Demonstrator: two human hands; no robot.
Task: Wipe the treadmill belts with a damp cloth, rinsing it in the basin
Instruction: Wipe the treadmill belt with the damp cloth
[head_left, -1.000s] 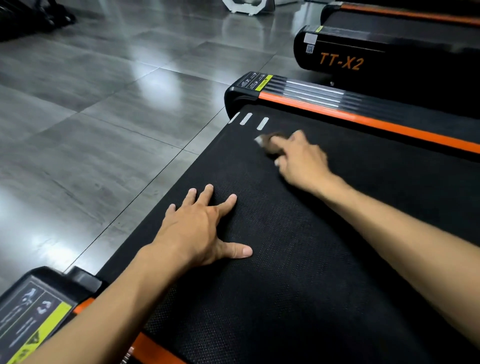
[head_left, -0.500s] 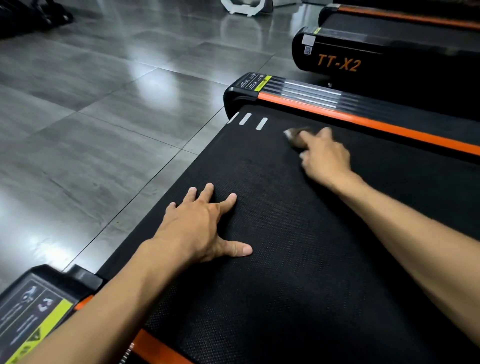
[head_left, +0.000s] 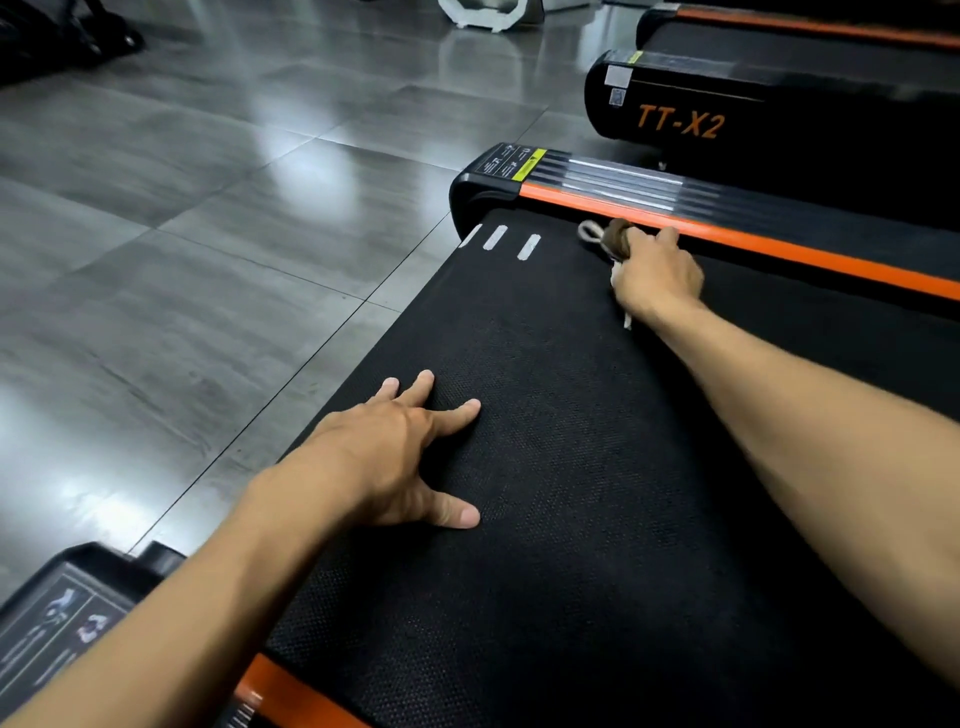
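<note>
Right hand (head_left: 657, 275) has the cloth (head_left: 613, 240) bunched up in curled fingers, pressed onto the belt (head_left: 571, 519) right up against the orange rail (head_left: 779, 249) at the far edge. The cloth sticks out ahead of the knuckles, toward the 3 white marks (head_left: 498, 240). The belt's long axis runs off to the right, so I'd guess the next stroke goes along the rail. That arm is stretched way out. Left hand (head_left: 395, 452) lies flat on the near part, fingers spread wide, bracing. No basin in sight.
</note>
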